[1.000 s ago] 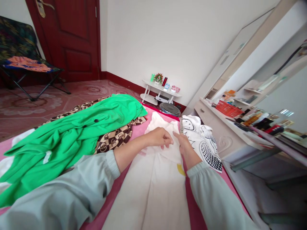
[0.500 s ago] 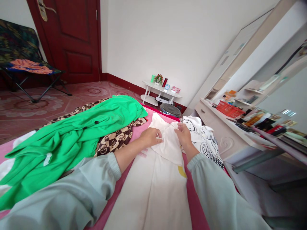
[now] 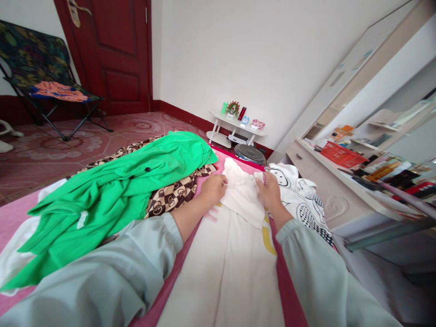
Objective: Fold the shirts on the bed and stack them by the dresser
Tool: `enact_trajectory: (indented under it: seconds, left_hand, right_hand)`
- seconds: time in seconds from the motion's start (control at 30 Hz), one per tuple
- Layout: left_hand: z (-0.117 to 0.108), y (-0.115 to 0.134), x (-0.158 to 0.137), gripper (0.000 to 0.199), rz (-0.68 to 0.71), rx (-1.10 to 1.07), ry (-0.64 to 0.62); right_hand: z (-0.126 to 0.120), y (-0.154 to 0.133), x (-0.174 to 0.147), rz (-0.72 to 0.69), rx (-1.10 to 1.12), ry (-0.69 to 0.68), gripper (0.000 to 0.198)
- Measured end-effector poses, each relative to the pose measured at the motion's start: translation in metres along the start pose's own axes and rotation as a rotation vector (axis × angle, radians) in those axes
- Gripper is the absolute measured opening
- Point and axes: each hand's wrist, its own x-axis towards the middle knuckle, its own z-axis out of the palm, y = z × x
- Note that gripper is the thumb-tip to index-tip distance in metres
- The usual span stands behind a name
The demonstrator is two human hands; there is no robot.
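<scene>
A long white garment (image 3: 223, 263) with a yellow print near its right edge lies lengthwise before me, its far end folded over on itself. My left hand (image 3: 215, 187) pinches the left edge of the folded part (image 3: 241, 193). Across from it, my right hand (image 3: 269, 188) grips the right edge, fingers closed on the fabric. Left of my left hand lies a green garment (image 3: 136, 186) with dark buttons, on top of a brown checked cloth (image 3: 173, 193). Just right of my right hand is a white garment with black line drawings (image 3: 296, 195).
Everything lies on a pink bed cover (image 3: 204, 179). On the right stands a white dressing table (image 3: 327, 195) with a red basket (image 3: 342, 154) and bottles. A low white stand (image 3: 235, 122) is by the wall, and a folding chair (image 3: 57, 91) stands near the red door (image 3: 112, 54).
My left hand has shifted from on top of the folded fabric to its left edge, and the fold now lies flatter and wider. The view has turned slightly left.
</scene>
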Motion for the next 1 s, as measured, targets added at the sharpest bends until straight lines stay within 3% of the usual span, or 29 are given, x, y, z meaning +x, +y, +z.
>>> enact_trajectory:
  seconds: [0.1,0.2,0.3,0.4,0.67,0.83,1.0]
  left_hand:
    - [-0.006,0.003,-0.004,0.021,0.055,0.066,0.055]
    - [-0.003,0.006,-0.008,0.027,0.258,0.091,-0.007]
    - [0.007,0.005,-0.012,0.040,0.362,0.125,-0.230]
    - [0.016,0.001,-0.017,0.052,0.333,0.213,-0.360]
    - [0.012,-0.006,-0.032,0.060,0.304,0.348,-0.309]
    - [-0.012,-0.013,-0.069,0.062,0.356,0.387,-0.360]
    - [-0.063,-0.009,-0.126,0.059,0.382,0.500,-0.527]
  right_hand:
    - [-0.012,-0.013,-0.023,-0.222,-0.180,0.003,0.051]
    - [-0.018,-0.016,-0.051,-0.327,-0.333,-0.216,0.058]
    - [-0.016,-0.009,-0.072,-0.268,-0.497,-0.436,0.065]
    - [-0.010,-0.004,-0.081,-0.205,-0.594,-0.446,0.063]
    - [-0.021,-0.015,-0.101,-0.186,-0.680,-0.403,0.057]
    - [-0.046,-0.021,-0.139,-0.165,-0.623,-0.466,0.056]
    - [-0.089,-0.030,-0.196,-0.202,-0.510,-0.540,0.053]
